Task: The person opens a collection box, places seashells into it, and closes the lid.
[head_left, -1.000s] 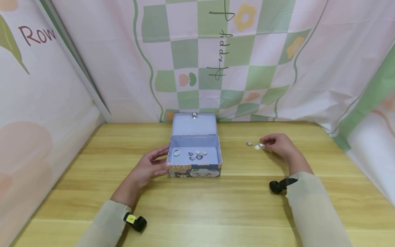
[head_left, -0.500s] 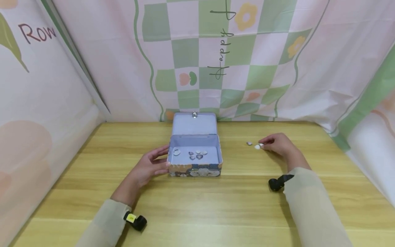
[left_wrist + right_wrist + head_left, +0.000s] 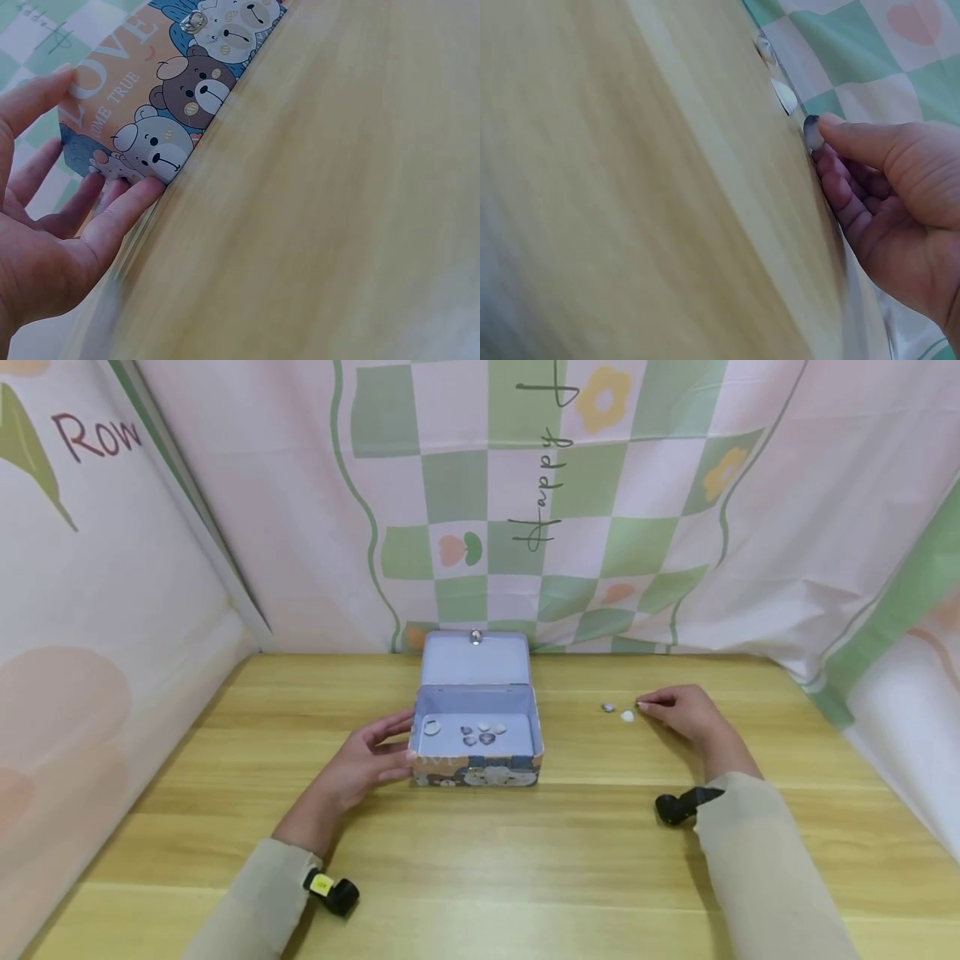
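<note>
An open tin box (image 3: pixel 476 770) with cartoon bears on its front stands mid-table, its lid (image 3: pixel 476 660) tipped back. Several small seashells (image 3: pixel 487 738) lie on its floor, with a larger pale round piece (image 3: pixel 432 727) at the left. My left hand (image 3: pixel 367 760) touches the box's left end, fingers spread and fairly straight; the left wrist view shows the fingertips against the printed tin (image 3: pixel 150 97). To the right of the box, my right hand (image 3: pixel 684 714) pinches a seashell (image 3: pixel 813 133) between thumb and fingers. Beside it lie a white seashell (image 3: pixel 627 716) and a purplish seashell (image 3: pixel 608 707).
The wooden table (image 3: pixel 480 860) runs back to a hanging printed cloth (image 3: pixel 502 485) behind the box. More cloth hangs at the left (image 3: pixel 97 652) and right sides. Each wrist wears a small black camera on a strap.
My right hand has drawn one seashell slightly to the right, away from the white one it lay against. The left hand stays at the box. The head view has shifted slightly.
</note>
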A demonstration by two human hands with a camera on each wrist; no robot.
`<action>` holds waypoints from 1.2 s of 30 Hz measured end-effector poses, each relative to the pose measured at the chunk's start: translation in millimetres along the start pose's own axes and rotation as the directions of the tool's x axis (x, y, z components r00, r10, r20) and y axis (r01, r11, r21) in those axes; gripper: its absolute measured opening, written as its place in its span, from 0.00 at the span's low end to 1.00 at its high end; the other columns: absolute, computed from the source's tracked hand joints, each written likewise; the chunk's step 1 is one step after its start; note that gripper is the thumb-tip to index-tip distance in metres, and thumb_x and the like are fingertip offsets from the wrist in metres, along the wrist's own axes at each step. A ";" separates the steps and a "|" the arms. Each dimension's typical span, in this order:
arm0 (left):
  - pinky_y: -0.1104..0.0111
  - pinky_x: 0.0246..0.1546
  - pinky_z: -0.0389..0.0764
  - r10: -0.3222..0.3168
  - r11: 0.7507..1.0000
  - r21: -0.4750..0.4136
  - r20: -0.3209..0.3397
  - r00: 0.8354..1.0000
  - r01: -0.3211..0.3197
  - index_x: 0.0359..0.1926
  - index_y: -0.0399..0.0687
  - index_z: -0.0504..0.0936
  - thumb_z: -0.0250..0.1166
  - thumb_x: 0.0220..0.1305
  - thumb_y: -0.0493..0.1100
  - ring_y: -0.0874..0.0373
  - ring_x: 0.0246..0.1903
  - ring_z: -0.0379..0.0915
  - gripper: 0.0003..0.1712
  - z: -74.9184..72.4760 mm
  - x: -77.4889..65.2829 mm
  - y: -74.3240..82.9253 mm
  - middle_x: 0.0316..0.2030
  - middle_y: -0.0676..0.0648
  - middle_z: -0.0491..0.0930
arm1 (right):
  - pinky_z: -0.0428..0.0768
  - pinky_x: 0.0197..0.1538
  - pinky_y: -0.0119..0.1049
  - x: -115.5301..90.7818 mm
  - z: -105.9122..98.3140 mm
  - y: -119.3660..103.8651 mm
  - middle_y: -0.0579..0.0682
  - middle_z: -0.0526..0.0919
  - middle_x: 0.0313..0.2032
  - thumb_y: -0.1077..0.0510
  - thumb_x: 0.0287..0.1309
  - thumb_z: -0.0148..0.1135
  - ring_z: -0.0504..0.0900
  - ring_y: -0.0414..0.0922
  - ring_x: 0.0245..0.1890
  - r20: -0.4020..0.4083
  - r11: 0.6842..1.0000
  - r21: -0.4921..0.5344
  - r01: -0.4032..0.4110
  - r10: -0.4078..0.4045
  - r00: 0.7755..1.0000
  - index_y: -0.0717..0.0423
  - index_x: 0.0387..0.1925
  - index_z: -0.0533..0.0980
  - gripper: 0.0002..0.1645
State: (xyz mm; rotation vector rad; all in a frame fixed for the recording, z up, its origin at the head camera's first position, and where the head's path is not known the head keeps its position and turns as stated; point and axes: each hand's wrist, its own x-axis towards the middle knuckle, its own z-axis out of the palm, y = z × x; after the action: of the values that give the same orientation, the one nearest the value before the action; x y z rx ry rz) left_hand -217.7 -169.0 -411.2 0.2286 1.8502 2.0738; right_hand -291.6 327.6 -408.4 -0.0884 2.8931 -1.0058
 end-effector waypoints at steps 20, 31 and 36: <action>0.60 0.52 0.81 -0.004 1.000 0.001 -0.010 1.000 0.004 0.73 0.46 0.60 0.70 0.56 0.30 0.38 0.64 0.61 0.46 1.7 -0.8 1.5 0.70 0.39 0.57 | 0.80 0.34 0.31 2.6 2.4 -10.1 0.59 0.84 0.40 0.48 0.69 0.56 0.79 0.45 0.35 -0.076 0.995 0.097 0.019 -0.012 0.997 0.66 0.51 0.80 0.24; 0.60 0.52 0.81 0.002 1.000 -0.004 -0.002 1.000 -0.002 0.73 0.46 0.60 0.69 0.56 0.30 0.38 0.64 0.60 0.46 0.8 -0.3 0.3 0.70 0.39 0.57 | 0.82 0.35 0.34 -0.6 3.4 -42.5 0.61 0.83 0.44 0.45 0.69 0.55 0.80 0.52 0.40 -0.073 0.989 0.129 0.068 -0.059 0.996 0.62 0.53 0.79 0.25; 0.60 0.51 0.82 0.004 1.000 -0.002 -0.003 1.000 -0.004 0.73 0.46 0.60 0.69 0.56 0.30 0.38 0.64 0.61 0.46 0.4 -0.4 0.1 0.70 0.39 0.57 | 0.85 0.41 0.41 -2.3 4.3 -54.2 0.63 0.81 0.46 0.44 0.69 0.55 0.79 0.54 0.42 -0.065 0.982 0.168 0.091 -0.081 0.995 0.62 0.53 0.78 0.26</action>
State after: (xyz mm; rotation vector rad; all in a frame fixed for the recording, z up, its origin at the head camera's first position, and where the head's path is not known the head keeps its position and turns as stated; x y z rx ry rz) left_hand -217.2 -168.7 -411.0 0.2291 1.8512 2.0795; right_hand -287.3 282.7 -378.1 -0.1776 2.8609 -1.2876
